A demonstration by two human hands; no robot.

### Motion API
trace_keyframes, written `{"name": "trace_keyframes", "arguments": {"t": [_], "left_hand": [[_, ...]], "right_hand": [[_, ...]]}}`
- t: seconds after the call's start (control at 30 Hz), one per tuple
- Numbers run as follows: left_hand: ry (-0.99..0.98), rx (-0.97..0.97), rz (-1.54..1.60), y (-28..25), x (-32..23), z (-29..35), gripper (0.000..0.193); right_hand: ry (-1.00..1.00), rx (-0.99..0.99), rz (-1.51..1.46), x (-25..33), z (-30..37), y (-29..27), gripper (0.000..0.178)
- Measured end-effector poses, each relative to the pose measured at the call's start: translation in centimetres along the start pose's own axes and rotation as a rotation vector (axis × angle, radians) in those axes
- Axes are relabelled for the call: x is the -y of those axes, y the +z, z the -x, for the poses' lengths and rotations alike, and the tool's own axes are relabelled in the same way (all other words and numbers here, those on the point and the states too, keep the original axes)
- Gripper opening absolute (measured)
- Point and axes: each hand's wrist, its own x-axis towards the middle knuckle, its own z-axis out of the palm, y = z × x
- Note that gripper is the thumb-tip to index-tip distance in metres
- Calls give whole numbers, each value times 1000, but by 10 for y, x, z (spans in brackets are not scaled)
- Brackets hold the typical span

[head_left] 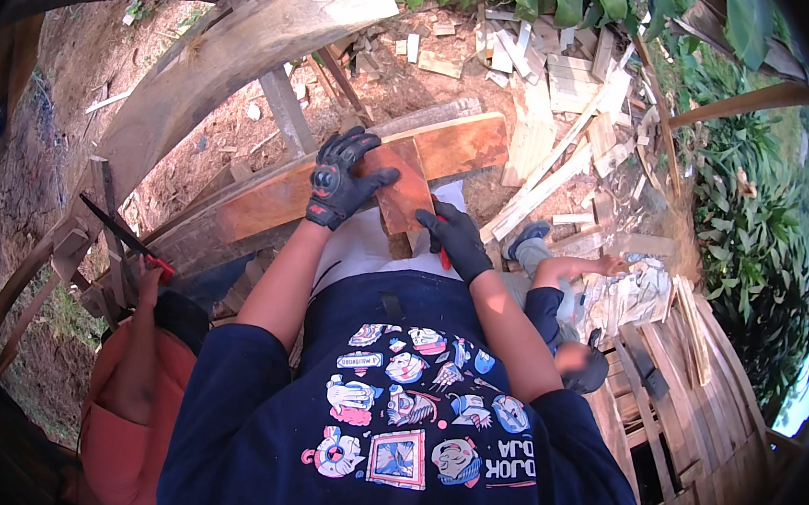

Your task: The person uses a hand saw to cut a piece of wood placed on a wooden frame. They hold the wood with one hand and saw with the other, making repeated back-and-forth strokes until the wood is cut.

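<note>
My left hand (341, 182), in a black padded glove, holds a short reddish-brown board (400, 194) across a long plank (264, 204). Its thumb lies on the board's face and its fingers reach along the left side. Beside the board's right edge is my right hand (459, 238), also gloved in black, its fingers closed and their tips near the wood. A slim red object (444, 259) pokes out below that palm; the rest is hidden, so its kind is unclear. The plank slants up to the right in front of my lap.
At the left, a person in an orange top (136, 402) grips a saw (123, 228) with a red handle. Another person's arm (576, 268) extends at the right. A large curved timber (239, 51) arches at upper left. Wood scraps (535, 81) litter the ground; stacked boards (707, 423) lie lower right.
</note>
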Motion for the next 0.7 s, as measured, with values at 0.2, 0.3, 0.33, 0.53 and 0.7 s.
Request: {"name": "trace_keyframes", "arguments": {"t": [0.2, 0.3, 0.33, 0.53, 0.7], "left_hand": [[1, 17, -4, -1, 4, -1, 72], [-32, -1, -17, 0, 3, 0, 84], [-48, -13, -21, 0, 1, 0, 88], [-45, -25, -36, 5, 9, 2, 94], [-45, -23, -51, 8, 13, 4, 93]], "right_hand": [[23, 8, -42, -3, -4, 2, 59], [22, 1, -68, -10, -8, 3, 62], [24, -3, -78, -8, -7, 4, 64], [43, 2, -123, -10, -6, 3, 63], [17, 4, -154, -12, -5, 3, 61]]}}
